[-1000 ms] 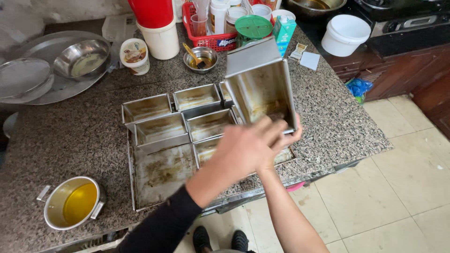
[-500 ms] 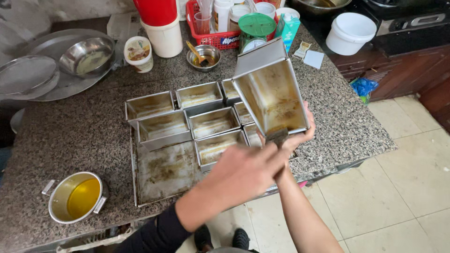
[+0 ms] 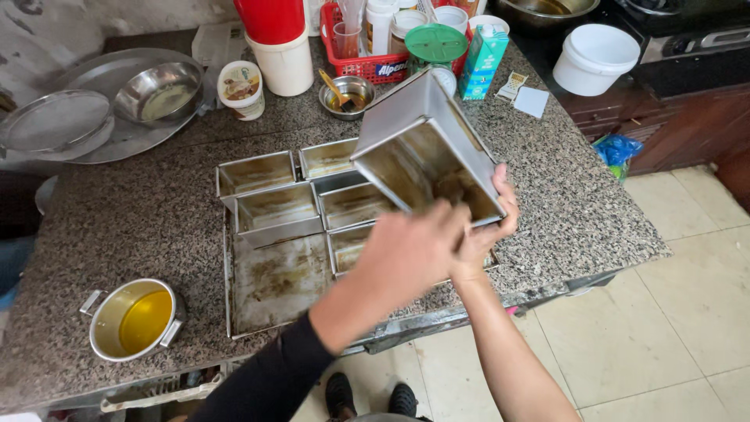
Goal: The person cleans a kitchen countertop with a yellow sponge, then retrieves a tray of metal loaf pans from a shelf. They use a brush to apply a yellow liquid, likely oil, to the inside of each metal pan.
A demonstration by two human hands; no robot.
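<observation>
Head view: speckled granite counter point(image 3: 141, 227), beige tiled floor point(image 3: 687, 312), dark wood cabinets point(image 3: 680, 129).

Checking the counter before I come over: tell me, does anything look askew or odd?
One loaf tin is lifted and tipped on its side, held by the right hand, with the left hand reaching into it. The other tins sit flat on the tray. Nothing looks spilled.

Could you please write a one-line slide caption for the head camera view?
Both hands, right hand and left hand, tilt a greasy metal loaf tin above more tins on a baking tray.
</observation>
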